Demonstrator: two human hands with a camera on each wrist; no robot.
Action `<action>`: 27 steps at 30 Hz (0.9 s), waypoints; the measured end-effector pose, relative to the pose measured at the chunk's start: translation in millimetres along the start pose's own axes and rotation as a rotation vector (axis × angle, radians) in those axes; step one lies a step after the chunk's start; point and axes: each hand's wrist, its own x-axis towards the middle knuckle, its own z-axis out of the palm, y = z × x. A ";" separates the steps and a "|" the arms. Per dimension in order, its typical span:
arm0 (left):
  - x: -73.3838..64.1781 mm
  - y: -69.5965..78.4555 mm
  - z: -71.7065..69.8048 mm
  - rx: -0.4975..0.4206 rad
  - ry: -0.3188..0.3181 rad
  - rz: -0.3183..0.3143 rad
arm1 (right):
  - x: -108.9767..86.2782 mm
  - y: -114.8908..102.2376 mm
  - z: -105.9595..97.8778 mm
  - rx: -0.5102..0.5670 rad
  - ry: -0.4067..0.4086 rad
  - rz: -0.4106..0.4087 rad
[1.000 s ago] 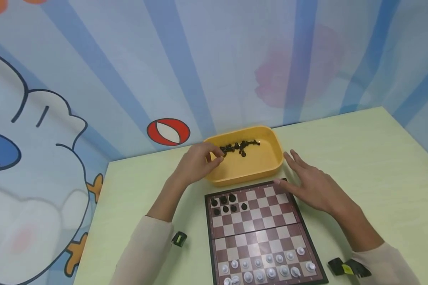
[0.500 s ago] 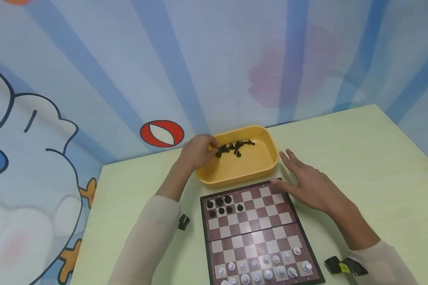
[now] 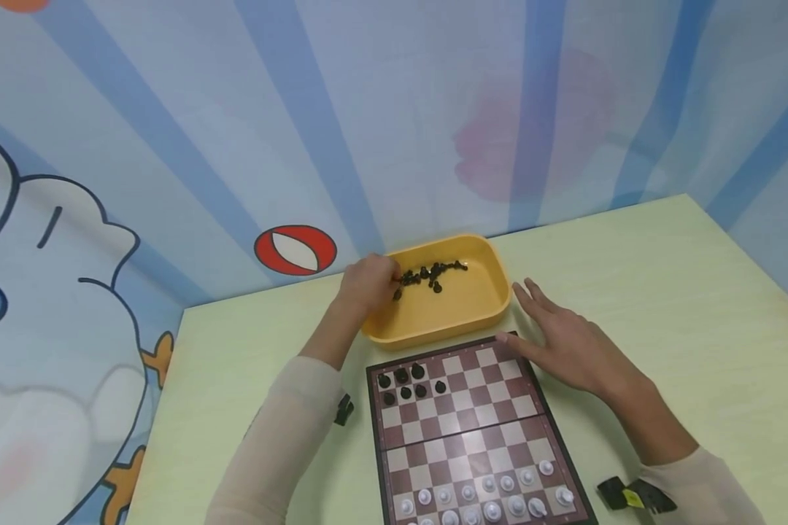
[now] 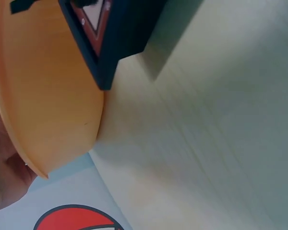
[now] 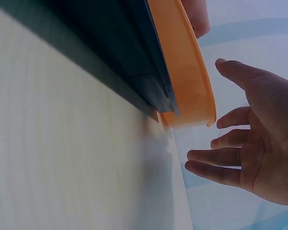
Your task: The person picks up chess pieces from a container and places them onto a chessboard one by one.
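Observation:
My left hand reaches over the left end of a yellow tray, its fingertips down at a heap of small black chess pieces. The left wrist view shows part of that hand behind the tray's rim; the fingertips are hidden, and I cannot tell whether they pinch a piece. To the tray's right my right hand hovers with fingers spread and holds nothing, its thumb above the far right corner of a chessboard. In the right wrist view this hand shows straight fingers close to the tray's edge.
Several black pieces stand at the board's far left corner. White pieces line its near side. The pale table ends at a blue striped wall right behind the tray. Dark wrist straps hang at both wrists.
My left hand has lowered from above the tray's left side to the black pieces, its fingers closing in among them. The right hand keeps its pose; the view has shifted slightly.

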 end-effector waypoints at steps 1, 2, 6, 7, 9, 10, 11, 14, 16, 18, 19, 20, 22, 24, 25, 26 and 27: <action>-0.1 0.2 0.5 -0.001 -0.001 -0.004 | 0.1 0.1 -0.1 -0.002 0.000 0.001; -0.2 0.4 0.8 -0.003 -0.001 -0.009 | 0.1 0.1 -0.3 -0.004 0.000 0.002; -0.5 0.7 0.9 -0.004 -0.005 -0.031 | -0.1 0.4 -0.2 -0.008 0.000 0.001; -0.3 0.8 0.9 -0.003 -0.008 -0.034 | -0.1 0.7 -0.3 -0.008 0.001 0.001; -0.2 0.8 0.7 -0.001 -0.017 -0.035 | 0.3 0.7 -0.3 -0.007 0.000 0.000; -0.2 0.4 1.0 0.000 -0.023 -0.035 | 0.5 0.4 -0.1 -0.004 -0.001 -0.002; -0.4 0.3 1.2 0.001 -0.027 -0.034 | 0.8 0.1 0.1 -0.004 -0.001 -0.004; -1.0 0.0 2.8 0.010 -0.038 -0.023 | 0.5 -0.3 0.0 -0.004 -0.003 -0.003; -1.8 -0.2 3.8 0.009 -0.040 -0.018 | 0.2 -0.5 -0.3 -0.005 -0.003 -0.002; -3.1 -0.5 4.3 0.006 -0.038 -0.016 | -0.1 -0.6 -0.4 -0.005 -0.004 0.000; -3.4 -0.6 4.5 0.001 -0.035 -0.014 | -0.2 -0.7 -0.6 -0.006 -0.005 0.001; -3.8 -0.5 4.5 -0.005 -0.033 -0.012 | -0.2 -0.9 -0.7 -0.008 -0.005 0.003; -4.5 -0.2 4.0 -0.015 -0.029 -0.013 | -0.1 -1.2 -0.9 -0.008 -0.006 0.005; -5.0 0.2 3.2 -0.019 -0.029 -0.010 | -0.1 -1.4 -0.9 -0.009 -0.004 0.005; -5.4 0.5 3.1 -0.021 -0.029 -0.007 | -0.5 -1.3 -0.9 -0.010 -0.005 0.006; -5.8 0.6 3.3 -0.021 -0.027 -0.003 | -0.9 -1.3 -0.9 -0.009 -0.005 0.007; -6.4 0.7 3.4 -0.020 -0.025 0.001 | -1.3 -1.1 -0.8 -0.008 -0.005 0.007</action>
